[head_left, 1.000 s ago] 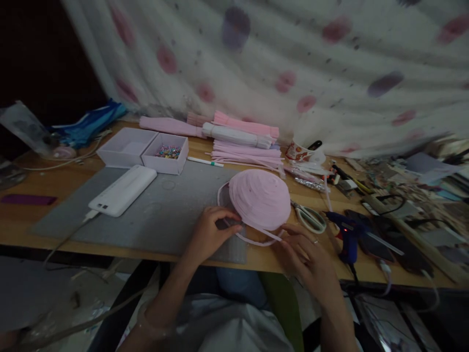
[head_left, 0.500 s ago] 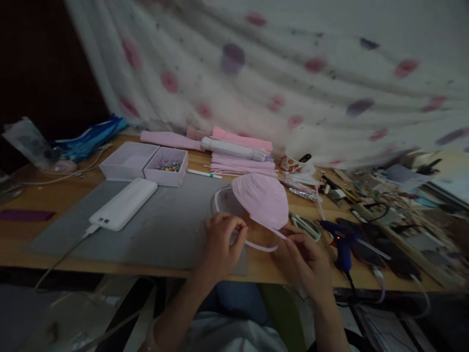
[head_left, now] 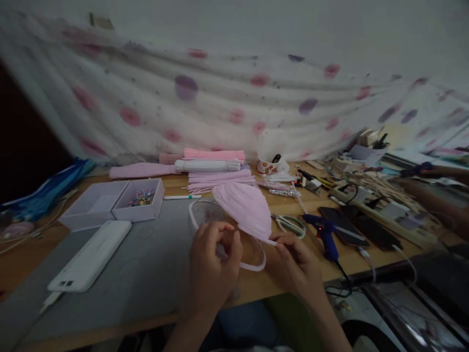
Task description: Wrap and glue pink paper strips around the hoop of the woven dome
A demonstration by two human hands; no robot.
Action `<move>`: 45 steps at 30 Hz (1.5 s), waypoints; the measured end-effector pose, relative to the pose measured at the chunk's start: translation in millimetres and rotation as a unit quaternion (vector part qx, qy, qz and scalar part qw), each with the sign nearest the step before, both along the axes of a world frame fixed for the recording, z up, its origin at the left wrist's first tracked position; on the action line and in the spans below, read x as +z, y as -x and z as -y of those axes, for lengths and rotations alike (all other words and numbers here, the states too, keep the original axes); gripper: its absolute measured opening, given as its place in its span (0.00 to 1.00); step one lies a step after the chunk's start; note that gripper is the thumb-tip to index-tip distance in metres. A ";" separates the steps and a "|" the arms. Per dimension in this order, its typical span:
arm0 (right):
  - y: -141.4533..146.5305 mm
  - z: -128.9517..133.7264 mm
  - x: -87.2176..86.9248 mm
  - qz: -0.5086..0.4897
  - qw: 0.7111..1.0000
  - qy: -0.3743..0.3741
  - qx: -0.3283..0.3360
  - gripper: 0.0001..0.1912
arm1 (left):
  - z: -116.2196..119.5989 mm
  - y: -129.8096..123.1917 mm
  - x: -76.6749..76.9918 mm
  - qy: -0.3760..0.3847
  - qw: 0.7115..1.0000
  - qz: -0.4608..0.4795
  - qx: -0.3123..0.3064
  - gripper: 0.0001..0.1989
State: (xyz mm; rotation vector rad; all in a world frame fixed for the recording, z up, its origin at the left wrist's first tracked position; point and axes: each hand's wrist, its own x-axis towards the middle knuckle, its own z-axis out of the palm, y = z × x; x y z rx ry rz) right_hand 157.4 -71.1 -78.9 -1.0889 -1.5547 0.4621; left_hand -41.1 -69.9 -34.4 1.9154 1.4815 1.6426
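Observation:
A pale pink, ribbed, wing-shaped piece (head_left: 244, 208) is held up over the table's front, just beyond my hands. Its narrow lower end is pinched between the thumb and fingers of my right hand (head_left: 298, 261). My left hand (head_left: 216, 261) is curled, thumb and forefinger close together; what they hold, if anything, is too small to make out. A thin pale pink hoop (head_left: 252, 267) curves behind my left hand and below the wing-shaped piece. Scissors (head_left: 291, 225) lie just beyond my right hand, and a blue glue gun (head_left: 324, 234) with a red light lies to its right.
Bundles of pink and white fuzzy stems (head_left: 208, 166) lie at the back. A lilac box (head_left: 91, 205) with colourful beads and a white power bank (head_left: 91, 256) are on the left. Phones (head_left: 344, 226) and a power strip (head_left: 388, 215) lie right; another person's arm (head_left: 447, 173) reaches in there.
The view has turned right and tilted, so the table things appear further left. Another person's arm has come into view at the right. My right hand keeps its pinch on the wing-shaped piece.

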 end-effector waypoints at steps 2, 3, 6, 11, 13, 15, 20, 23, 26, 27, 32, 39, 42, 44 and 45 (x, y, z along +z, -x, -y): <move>0.3 1.0 -1.6 -0.009 1.000 0.006 0.009 0.06 | 0.4 -1.9 -0.8 -0.005 1.000 -0.002 0.006 0.03; 0.3 1.3 -1.8 -0.010 1.000 0.006 0.013 0.06 | 0.6 -2.8 -1.1 -0.003 1.000 0.004 0.009 0.03; -0.1 1.9 -1.1 -0.008 1.000 0.002 0.021 0.05 | 1.1 -5.7 -2.1 0.019 0.999 0.035 0.018 0.02; -0.1 2.5 -1.0 -0.014 1.000 0.004 0.028 0.05 | 0.8 -9.0 -4.4 0.029 0.998 0.051 0.029 0.03; 0.0 3.3 -1.8 -0.015 0.999 0.009 0.033 0.05 | 0.2 -9.4 -5.2 0.025 0.998 0.050 0.037 0.04; -0.2 4.5 -3.3 -0.017 0.999 0.011 0.036 0.05 | -0.3 -9.2 -5.6 0.024 0.998 0.046 0.043 0.05; -0.1 7.0 -5.9 -0.014 0.999 0.022 0.036 0.06 | -0.6 -7.2 -3.8 0.043 0.998 0.039 0.037 0.07; 1.4 6.6 -5.2 -0.013 0.999 0.020 0.040 0.06 | -0.5 -6.0 -2.4 0.060 0.997 0.038 0.032 0.07; 3.0 5.7 -4.5 -0.013 0.999 0.019 0.038 0.06 | 0.1 -5.2 -2.4 0.070 0.996 0.044 0.032 0.08; 3.5 5.4 -4.4 -0.013 0.999 0.018 0.037 0.06 | 0.3 -5.0 -2.6 0.071 0.996 0.047 0.033 0.08; 4.8 6.2 -3.7 -0.023 0.998 0.024 0.045 0.07 | 0.8 -3.8 -3.7 0.075 0.995 0.049 0.033 0.09; 5.5 6.6 -4.8 -0.020 0.999 0.024 0.038 0.07 | 1.1 -3.1 1.6 0.114 0.991 0.074 0.010 0.13; 5.1 5.1 -7.0 -0.016 0.999 0.018 0.030 0.06 | 3.7 -2.7 5.4 0.128 0.986 0.110 -0.003 0.15; 5.0 4.3 -7.5 -0.012 1.000 0.012 0.022 0.06 | 5.1 -2.4 6.5 0.133 0.983 0.122 -0.011 0.14; 5.0 4.2 -7.5 -0.012 1.000 0.010 0.019 0.06 | 5.3 -2.5 6.5 0.132 0.984 0.117 -0.013 0.13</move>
